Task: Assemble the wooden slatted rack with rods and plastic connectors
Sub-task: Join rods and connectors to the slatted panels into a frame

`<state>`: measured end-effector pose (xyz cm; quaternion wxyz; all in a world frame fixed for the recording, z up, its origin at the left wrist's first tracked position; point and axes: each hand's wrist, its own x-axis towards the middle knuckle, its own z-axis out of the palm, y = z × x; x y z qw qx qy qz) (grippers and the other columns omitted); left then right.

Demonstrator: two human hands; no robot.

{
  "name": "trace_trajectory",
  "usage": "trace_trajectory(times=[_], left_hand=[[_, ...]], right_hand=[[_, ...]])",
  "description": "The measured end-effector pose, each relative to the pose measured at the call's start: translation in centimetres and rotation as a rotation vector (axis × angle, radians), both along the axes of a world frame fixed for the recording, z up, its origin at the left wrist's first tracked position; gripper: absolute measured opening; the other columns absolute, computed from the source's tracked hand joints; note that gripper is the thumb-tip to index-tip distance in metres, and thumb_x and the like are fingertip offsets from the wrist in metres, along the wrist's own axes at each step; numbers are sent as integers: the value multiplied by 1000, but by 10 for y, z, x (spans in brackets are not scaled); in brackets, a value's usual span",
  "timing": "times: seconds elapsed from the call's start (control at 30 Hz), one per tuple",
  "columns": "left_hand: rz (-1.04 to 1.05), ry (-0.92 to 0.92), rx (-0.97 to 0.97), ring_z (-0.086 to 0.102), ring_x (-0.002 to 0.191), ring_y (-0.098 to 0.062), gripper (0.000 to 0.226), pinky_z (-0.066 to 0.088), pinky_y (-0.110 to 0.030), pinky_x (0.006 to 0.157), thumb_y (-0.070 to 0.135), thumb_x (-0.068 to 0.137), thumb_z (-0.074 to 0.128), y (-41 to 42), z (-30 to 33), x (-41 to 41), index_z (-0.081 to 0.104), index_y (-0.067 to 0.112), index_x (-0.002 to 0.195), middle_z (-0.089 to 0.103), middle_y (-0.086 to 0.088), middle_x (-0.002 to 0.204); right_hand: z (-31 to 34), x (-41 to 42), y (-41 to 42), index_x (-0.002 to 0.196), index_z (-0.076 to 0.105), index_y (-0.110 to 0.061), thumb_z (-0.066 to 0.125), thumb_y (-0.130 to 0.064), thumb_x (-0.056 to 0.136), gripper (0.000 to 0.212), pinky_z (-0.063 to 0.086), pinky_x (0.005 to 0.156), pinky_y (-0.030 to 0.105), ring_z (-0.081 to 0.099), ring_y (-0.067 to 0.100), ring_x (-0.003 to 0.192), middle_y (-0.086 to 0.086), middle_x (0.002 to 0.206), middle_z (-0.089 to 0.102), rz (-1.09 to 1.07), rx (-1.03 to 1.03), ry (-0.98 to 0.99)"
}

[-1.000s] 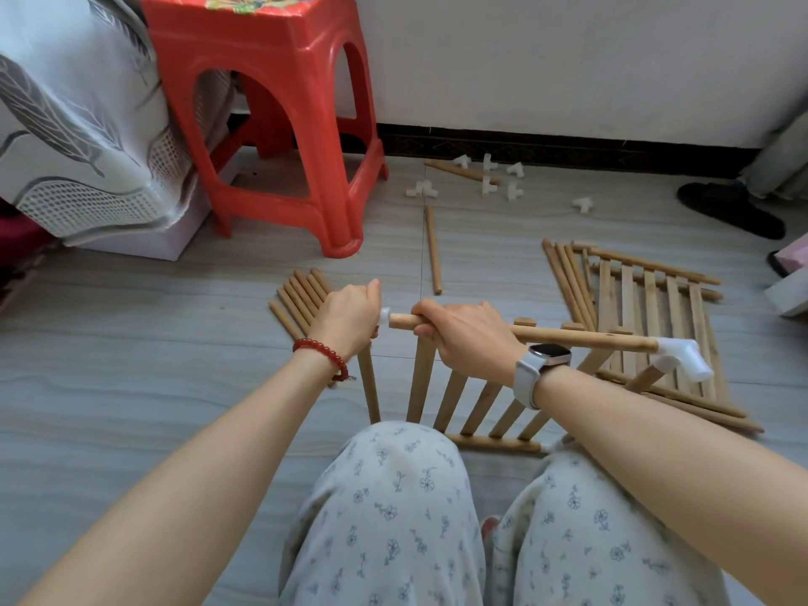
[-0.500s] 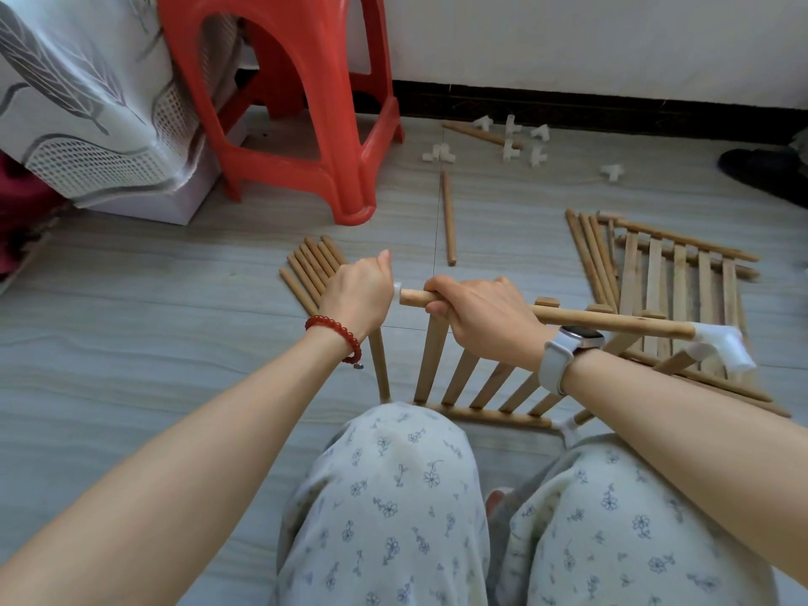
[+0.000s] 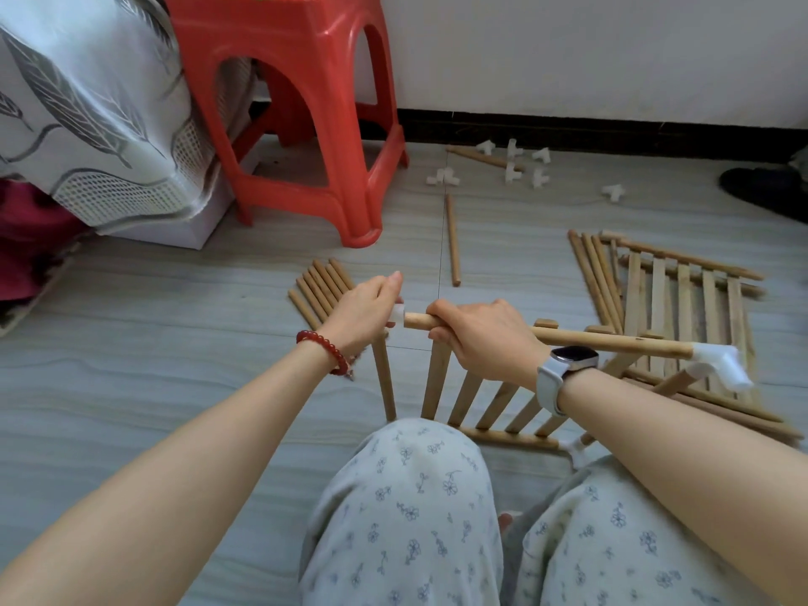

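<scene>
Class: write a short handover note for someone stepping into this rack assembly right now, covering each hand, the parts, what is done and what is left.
Left hand grips a white connector at the rod's end.
Right hand grips the rod above the slatted panel.
Done: corner connector on the rod's far end.
Left: seat the connector; use the loose rods, spare connectors, second panel.

Left hand (image 3: 365, 310) hides most of connector (image 3: 397, 314).

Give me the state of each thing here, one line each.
left hand: grips white connector at rod's end
right hand: grips rod
slatted panel: tilted against the knees
second slatted panel: flat on floor
loose connectors: scattered, unused
</scene>
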<state>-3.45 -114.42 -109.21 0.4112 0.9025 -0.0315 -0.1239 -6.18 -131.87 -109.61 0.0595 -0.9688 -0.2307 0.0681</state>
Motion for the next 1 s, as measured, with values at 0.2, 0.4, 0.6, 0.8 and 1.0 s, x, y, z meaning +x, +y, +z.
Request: trace_trajectory(times=[0.2,0.4,0.6,0.8,1.0], left_hand=[[-424,-28,189,41,124,-10,59,33,-25,105,20,87,64,30,13,-14,38,21,140,42,4,134],[-583,-60,501,44,96,-12,90,39,-23,85,11,85,66,31,26,-7,7,29,151,39,6,107],[-373,-255,235,43,119,-17,87,34,-24,96,29,80,73,24,64,12,21,25,149,48,-5,127],[-30,-80,-217,54,108,-15,43,43,-22,84,11,87,63,36,56,10,48,18,127,56,1,120],[446,224,-964,67,90,-22,11,55,-30,72,1,95,48,40,10,-15,54,9,99,60,-14,111]], right_hand=[[4,0,3,118,40,-24,25,-41,102,28,35,78,34,52,17,73,-7,82,56,-28,3,65],[9,-4,5,118,39,-23,25,-40,102,27,32,78,34,49,16,71,-8,81,54,-34,-5,90],[9,-3,8,119,39,-23,25,-39,102,28,29,76,34,51,19,74,-4,87,59,-35,-16,95],[7,-2,7,119,39,-23,24,-40,102,29,30,77,33,52,17,73,-5,88,60,-28,-17,79],[5,1,7,117,40,-24,25,-40,101,27,36,84,36,54,18,75,-6,84,58,-36,-4,73]])
